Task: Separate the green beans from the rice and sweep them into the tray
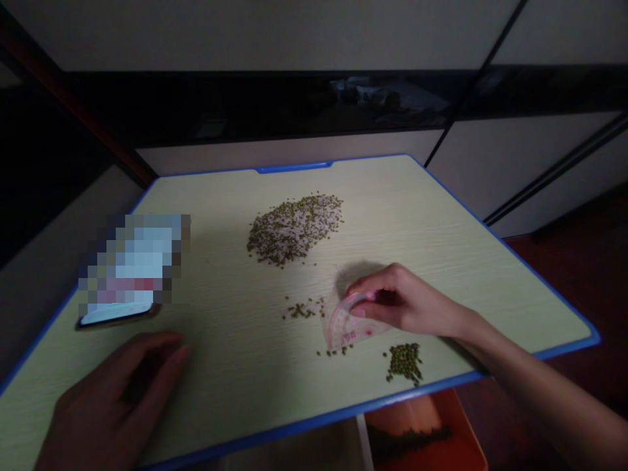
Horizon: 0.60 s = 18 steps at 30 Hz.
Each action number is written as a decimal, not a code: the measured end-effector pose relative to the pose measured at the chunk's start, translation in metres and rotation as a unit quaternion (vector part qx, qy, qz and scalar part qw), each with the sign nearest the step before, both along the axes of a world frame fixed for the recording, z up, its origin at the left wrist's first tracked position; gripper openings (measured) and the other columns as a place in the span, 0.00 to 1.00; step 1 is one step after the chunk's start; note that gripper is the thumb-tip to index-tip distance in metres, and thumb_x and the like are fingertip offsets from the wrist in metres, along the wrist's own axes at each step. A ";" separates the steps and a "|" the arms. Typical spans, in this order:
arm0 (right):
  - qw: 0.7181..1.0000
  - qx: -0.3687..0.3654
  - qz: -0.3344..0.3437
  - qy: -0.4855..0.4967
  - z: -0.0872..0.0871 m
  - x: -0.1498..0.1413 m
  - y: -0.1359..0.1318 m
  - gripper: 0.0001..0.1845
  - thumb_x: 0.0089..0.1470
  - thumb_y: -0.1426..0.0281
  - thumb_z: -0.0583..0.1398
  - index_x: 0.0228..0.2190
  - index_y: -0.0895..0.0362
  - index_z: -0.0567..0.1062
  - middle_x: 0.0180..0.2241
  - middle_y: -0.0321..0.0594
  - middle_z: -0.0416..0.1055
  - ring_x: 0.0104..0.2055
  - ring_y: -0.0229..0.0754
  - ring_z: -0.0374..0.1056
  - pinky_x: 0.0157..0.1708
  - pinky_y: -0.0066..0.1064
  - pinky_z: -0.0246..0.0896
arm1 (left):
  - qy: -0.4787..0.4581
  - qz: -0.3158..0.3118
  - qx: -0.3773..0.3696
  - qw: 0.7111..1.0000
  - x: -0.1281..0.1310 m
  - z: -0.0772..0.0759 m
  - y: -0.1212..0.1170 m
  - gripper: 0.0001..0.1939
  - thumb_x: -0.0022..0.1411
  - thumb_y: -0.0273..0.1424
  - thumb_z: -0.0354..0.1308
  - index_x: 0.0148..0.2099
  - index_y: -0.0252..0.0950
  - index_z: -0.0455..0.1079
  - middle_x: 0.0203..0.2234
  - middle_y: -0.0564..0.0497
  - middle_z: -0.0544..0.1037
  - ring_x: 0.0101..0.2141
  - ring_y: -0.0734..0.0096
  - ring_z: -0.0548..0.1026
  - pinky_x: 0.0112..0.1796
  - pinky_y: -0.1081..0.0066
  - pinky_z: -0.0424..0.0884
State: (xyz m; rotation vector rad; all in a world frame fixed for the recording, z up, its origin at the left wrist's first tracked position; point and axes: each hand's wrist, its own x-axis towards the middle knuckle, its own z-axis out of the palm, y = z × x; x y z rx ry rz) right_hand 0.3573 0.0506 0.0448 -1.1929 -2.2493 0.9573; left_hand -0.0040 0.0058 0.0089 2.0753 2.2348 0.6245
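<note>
pale blue-edged table [220, 366] by panelled walls; right hand [417, 301] pinches a clear protractor [356, 324], left hand [115, 399] loosely curled, empty.

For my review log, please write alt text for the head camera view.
The right hand holds a clear protractor on a blue-edged table, among scattered green beans. The left hand rests near a pixelated phone.

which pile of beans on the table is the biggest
The far pile, the only one thick with pale bits; it spreads wider than the scatter beside the pink protractor or the compact green pile at the table's near edge.
</note>
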 end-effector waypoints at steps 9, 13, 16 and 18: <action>1.000 0.000 -0.023 0.009 -0.001 -0.003 -0.004 0.10 0.52 0.69 0.59 0.31 0.63 0.78 0.18 0.33 0.63 0.20 0.30 0.53 0.20 0.23 0.48 | -0.017 -0.029 -0.009 0.999 0.007 0.006 0.001 0.18 0.52 0.50 0.50 0.34 0.43 0.70 0.28 0.54 0.78 0.28 0.67 0.76 0.27 0.72 0.72; 0.999 -0.006 -0.022 0.042 0.002 -0.005 -0.008 0.10 0.52 0.70 0.59 0.26 0.64 0.76 0.17 0.31 0.60 0.18 0.29 0.52 0.18 0.22 0.47 | -0.017 -0.042 0.000 0.999 0.017 0.016 0.002 0.16 0.53 0.47 0.50 0.34 0.43 0.70 0.25 0.55 0.78 0.24 0.70 0.75 0.26 0.73 0.72; 0.994 0.025 -0.066 0.080 0.014 -0.009 -0.024 0.10 0.53 0.70 0.59 0.24 0.62 0.75 0.17 0.32 0.63 0.19 0.29 0.56 0.18 0.21 0.51 | -0.037 -0.058 0.005 0.998 0.022 0.020 0.002 0.16 0.53 0.47 0.49 0.32 0.43 0.70 0.24 0.55 0.78 0.23 0.70 0.75 0.24 0.74 0.71; 0.978 0.105 -0.142 0.111 0.022 -0.017 -0.045 0.07 0.53 0.71 0.60 0.26 0.61 0.75 0.19 0.34 0.68 0.20 0.30 0.60 0.18 0.21 0.54 | -0.040 -0.067 0.015 0.997 0.022 0.019 0.002 0.16 0.54 0.48 0.48 0.32 0.43 0.69 0.24 0.54 0.78 0.23 0.70 0.75 0.24 0.74 0.71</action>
